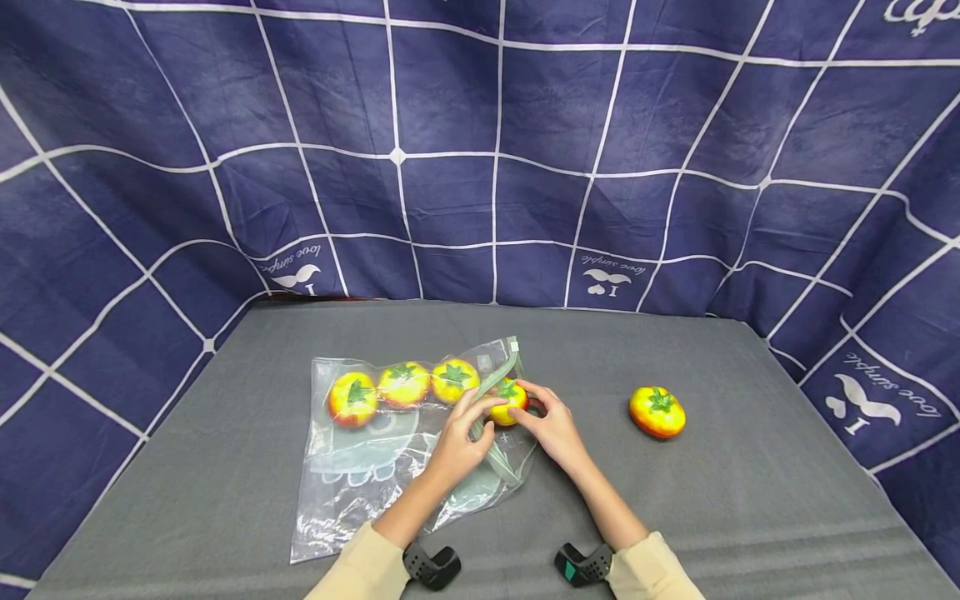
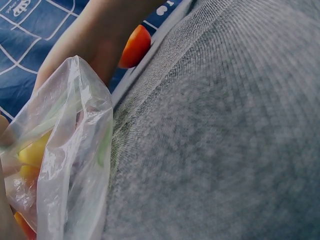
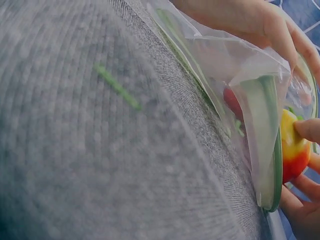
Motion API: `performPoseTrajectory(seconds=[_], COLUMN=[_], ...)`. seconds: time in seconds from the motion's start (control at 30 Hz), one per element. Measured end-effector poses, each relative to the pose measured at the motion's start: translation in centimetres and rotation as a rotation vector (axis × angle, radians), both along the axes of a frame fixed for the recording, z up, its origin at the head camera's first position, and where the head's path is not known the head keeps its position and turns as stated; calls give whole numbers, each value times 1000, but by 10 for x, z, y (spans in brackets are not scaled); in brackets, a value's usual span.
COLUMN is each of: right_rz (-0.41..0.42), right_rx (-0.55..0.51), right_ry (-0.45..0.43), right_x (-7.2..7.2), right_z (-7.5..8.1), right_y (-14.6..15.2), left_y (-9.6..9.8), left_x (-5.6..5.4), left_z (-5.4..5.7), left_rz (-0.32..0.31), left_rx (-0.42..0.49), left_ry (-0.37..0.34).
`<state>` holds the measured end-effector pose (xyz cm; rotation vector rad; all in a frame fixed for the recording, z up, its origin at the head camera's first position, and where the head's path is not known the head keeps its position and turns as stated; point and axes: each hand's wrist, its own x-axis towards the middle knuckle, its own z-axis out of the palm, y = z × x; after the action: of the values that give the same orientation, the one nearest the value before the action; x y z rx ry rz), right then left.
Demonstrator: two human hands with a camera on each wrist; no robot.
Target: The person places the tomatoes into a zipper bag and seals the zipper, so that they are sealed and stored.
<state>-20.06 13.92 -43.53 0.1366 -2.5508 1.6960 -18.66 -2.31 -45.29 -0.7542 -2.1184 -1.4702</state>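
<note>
Because the plastic looks too limp to gape unaided, my left grip [image 1: 459,442] is curled on the zip bag [image 1: 352,508] by its green strip [image 1: 498,377]. My right grip [image 1: 553,427] clamps thumb and fingers round the mouth tomato [image 3: 292,155], presumably so it can't roll. Left of the bench's [image 1: 720,500] middle, the bag lies flat, perhaps weighted by three inner tomatoes [image 1: 403,385] near its far side. Toward the bench's right edge sits a loose tomato [image 1: 657,412], apparently within reach.
</note>
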Motion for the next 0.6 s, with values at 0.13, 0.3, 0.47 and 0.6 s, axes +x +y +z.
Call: performPoseTrajectory(seconds=[0.13, 0.3, 0.47, 0.6], right_rz=[17, 31, 20, -6], right_rx=[26, 18, 18, 23], right_ry=[16, 34, 28, 26], right_x=[-1, -5, -11, -15], right_z=[1, 1, 2, 3], right_y=[-2, -2, -1, -2], left_y=[0, -1, -1, -1], left_x=[0, 0, 0, 0], left_z=[0, 0, 0, 1], left_rz=[11, 29, 2, -17], left_rx=[-10, -23, -12, 9], left_ry=[19, 31, 49, 66])
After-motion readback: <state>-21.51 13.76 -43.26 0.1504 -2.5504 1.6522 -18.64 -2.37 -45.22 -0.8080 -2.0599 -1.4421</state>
